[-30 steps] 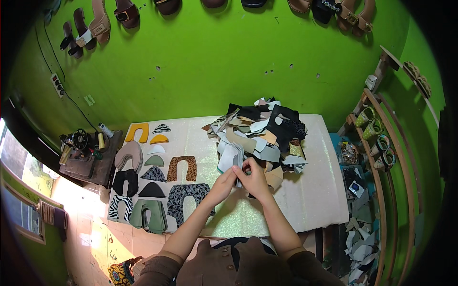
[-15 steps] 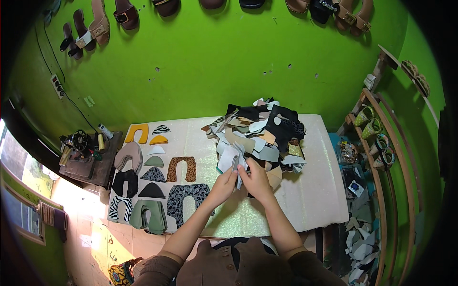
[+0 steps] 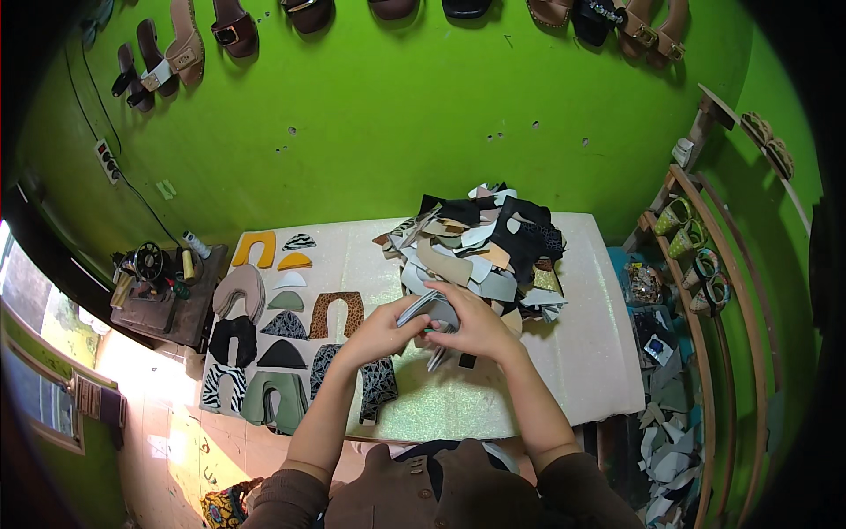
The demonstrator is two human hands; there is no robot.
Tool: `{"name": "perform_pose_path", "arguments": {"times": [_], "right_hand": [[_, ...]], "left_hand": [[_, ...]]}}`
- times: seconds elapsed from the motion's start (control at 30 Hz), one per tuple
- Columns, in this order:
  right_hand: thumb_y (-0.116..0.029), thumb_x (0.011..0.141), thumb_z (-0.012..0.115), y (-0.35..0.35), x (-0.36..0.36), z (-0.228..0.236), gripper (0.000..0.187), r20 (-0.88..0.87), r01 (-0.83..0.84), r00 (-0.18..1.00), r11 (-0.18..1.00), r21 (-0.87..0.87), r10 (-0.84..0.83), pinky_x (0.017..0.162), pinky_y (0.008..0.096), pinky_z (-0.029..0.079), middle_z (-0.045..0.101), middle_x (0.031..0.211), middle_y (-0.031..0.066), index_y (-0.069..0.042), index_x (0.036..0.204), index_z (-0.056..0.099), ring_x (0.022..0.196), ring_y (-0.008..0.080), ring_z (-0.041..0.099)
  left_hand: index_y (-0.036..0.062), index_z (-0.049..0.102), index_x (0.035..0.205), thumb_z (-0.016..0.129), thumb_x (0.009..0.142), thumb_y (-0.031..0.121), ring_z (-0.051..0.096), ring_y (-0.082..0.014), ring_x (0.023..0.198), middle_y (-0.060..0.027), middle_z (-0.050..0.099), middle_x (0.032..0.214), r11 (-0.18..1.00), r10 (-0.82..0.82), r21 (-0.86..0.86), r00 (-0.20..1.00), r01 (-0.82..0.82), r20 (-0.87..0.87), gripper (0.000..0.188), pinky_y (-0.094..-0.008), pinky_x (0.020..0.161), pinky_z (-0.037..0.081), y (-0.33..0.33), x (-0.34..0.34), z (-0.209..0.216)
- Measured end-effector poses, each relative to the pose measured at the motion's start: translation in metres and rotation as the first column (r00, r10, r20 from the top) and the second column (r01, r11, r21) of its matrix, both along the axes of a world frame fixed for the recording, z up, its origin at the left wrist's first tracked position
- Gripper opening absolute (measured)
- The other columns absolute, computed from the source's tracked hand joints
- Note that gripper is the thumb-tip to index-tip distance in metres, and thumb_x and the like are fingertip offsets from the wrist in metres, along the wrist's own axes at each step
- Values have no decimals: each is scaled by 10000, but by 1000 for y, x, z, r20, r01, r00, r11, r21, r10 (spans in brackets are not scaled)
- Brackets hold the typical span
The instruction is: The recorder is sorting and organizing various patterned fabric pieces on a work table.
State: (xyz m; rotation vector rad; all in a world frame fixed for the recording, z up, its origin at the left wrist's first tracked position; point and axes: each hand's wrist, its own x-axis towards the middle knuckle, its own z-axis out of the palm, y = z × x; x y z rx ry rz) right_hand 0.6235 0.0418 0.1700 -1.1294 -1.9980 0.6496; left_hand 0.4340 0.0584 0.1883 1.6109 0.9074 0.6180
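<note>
A green wall backs the pale worktop (image 3: 582, 353). Sorted cutouts (image 3: 282, 339) lie at left. At centre, the left hand (image 3: 379, 331) and right hand (image 3: 476, 322) together pinch a grey piece (image 3: 432, 310), beside the mixed pile (image 3: 485, 242).

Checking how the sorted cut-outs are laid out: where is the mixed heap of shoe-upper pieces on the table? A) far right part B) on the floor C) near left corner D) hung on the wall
A: the mixed heap sits on the table's far right part, just beyond both hands.
</note>
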Motion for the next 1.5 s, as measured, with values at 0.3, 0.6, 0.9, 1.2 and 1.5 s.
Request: {"name": "perform_pose_path", "arguments": {"times": [0.3,0.6,0.9,1.2,1.5], "right_hand": [[-185,663,640,3,3,-8,363,179,190,958,964,186,-223,674,383,483,619,892,119,-81,999,549,800,298,609],[-131,641,634,-1,-12,1,219,482,12,845,909,417,-232,674,337,450,591,786,65,-46,836,582,779,220,575],[-117,657,607,1,-21,3,169,540,-66,815,892,447,-210,666,298,429,571,766,34,-69,817,583,780,188,566],[-164,623,663,19,-43,7,238,335,-59,942,992,109,20,603,388,463,599,722,92,-73,825,577,696,288,595],[-74,746,716,54,-102,-27,397,-451,-486,864,598,-637,223,778,218,438,626,962,51,19,1087,535,872,77,553]], "left_hand": [[4,443,1218,631,806,188,541,-207,1004,-163,550,1090,912,141,390,990,-124,-16,490,-310,849,438,1,-5,-18],[38,370,1290,720,647,219,443,-343,1118,-180,435,1244,509,266,858,934,75,-239,754,-433,982,329,-12,17,-42],[24,462,1212,738,670,256,585,-257,865,-122,602,906,811,326,583,866,-51,-378,651,-334,789,445,-14,5,-35],[-18,541,1117,675,806,262,558,-93,885,-56,616,970,944,74,-329,981,-11,179,440,-236,783,452,-10,-61,-76],[33,525,980,560,886,195,591,-145,713,-45,585,806,738,501,-660,767,-137,400,191,-278,676,512,4,-127,-100]]}}
